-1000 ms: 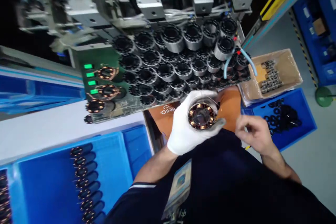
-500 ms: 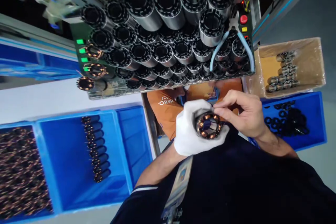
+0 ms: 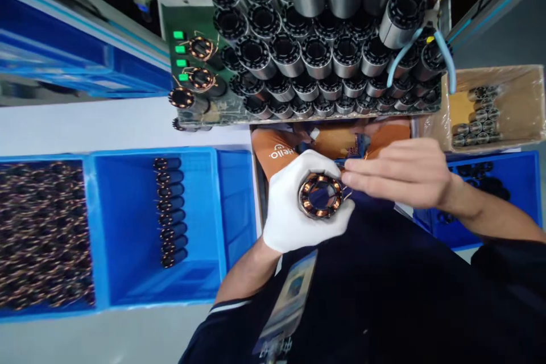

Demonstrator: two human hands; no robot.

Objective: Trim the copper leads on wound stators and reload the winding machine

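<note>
Copper-wound stator point(image 3: 319, 213) filled clasped left hand point(image 3: 292, 210) | right hand point(image 3: 398, 173) hung beside, pinch unclear | seemed heavy, stiff, best gripped around

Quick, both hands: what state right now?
Left hand: closed around a copper-wound stator.
Right hand: fingertips at the stator's rim; open or pinching, can't tell.

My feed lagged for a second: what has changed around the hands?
The right hand, apart from the wound stator a second ago, has moved in to its right rim; its fingers, curled then, now stretch out. Whether they touch it is unclear. Unchanged: the gloved left hand holds the stator; the blue-handled pliers lie by the stator cores.
</note>
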